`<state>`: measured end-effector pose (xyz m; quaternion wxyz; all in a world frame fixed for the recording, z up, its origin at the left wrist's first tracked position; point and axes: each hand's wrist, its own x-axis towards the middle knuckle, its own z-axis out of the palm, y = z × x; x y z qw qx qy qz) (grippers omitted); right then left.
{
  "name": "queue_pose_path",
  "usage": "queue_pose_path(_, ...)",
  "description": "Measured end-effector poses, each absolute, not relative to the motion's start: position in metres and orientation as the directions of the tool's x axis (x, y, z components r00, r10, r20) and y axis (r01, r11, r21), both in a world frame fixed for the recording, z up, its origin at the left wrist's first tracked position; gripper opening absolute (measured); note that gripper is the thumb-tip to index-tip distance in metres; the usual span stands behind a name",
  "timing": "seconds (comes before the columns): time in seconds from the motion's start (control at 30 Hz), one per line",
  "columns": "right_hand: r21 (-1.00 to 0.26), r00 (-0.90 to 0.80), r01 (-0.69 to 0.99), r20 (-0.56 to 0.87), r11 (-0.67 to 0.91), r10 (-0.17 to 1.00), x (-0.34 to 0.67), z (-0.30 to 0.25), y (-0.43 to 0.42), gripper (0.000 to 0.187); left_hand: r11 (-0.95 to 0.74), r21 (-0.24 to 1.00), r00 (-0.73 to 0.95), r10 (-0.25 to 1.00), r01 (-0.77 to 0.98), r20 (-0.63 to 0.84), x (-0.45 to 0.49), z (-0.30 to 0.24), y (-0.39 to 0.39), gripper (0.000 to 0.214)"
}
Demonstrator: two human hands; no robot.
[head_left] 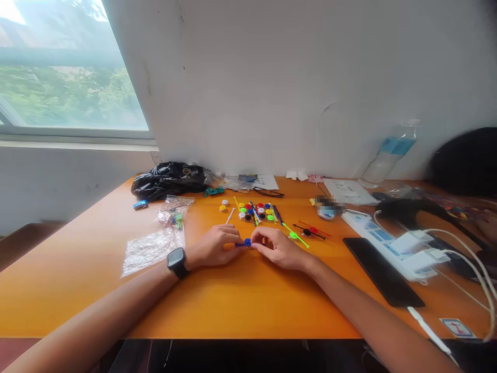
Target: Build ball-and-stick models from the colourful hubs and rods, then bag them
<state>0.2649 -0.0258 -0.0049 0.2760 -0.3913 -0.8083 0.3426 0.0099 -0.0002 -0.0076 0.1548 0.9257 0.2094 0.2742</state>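
A small blue arrow spinner (247,242) with a round hub sits low over the table between my hands. My left hand (217,245), with a dark watch (177,259) on its wrist, pinches the spinner's left end. The fingers of my right hand (280,247) close on its right side, partly hiding it. Just beyond my hands lies a group of coloured round pieces (261,212) with several arrow sticks among them. A white arrow stick (230,216) rests to their left. Right of my right hand are a green spinner (293,235), a black spinner (307,232) and a red spinner (313,229).
Clear plastic bags (155,247) lie left, before a black plastic bag (169,180). At right are a dark phone (382,272), a power strip (382,243) with white chargers and cables, and a clear bottle (388,158). Part of another person shows at the far right edge.
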Motion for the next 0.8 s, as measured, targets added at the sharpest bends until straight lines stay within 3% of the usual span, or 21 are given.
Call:
queue_pose_path(0.33, -0.885, -0.4, 0.314, 0.205, 0.344, 0.893, 0.263, -0.016, -0.014, 0.022, -0.806, 0.433, 0.695, 0.578, 0.403, 0.428, 0.004, 0.0, 0.003, 0.039)
queue_pose_path(0.63, -0.97, -0.316, 0.241, -0.108, -0.031, 0.943, 0.266, -0.018, -0.009, 0.02, -0.801, 0.402, 0.707, 0.589, 0.444, 0.392, 0.002, -0.008, 0.009, 0.032)
queue_pose_path(0.8, -0.957, -0.295, 0.267, -0.197, -0.117, 0.935, 0.267, -0.015, -0.009, 0.015, -0.823, 0.399, 0.694, 0.56, 0.404, 0.453, 0.007, -0.013, 0.007, 0.023)
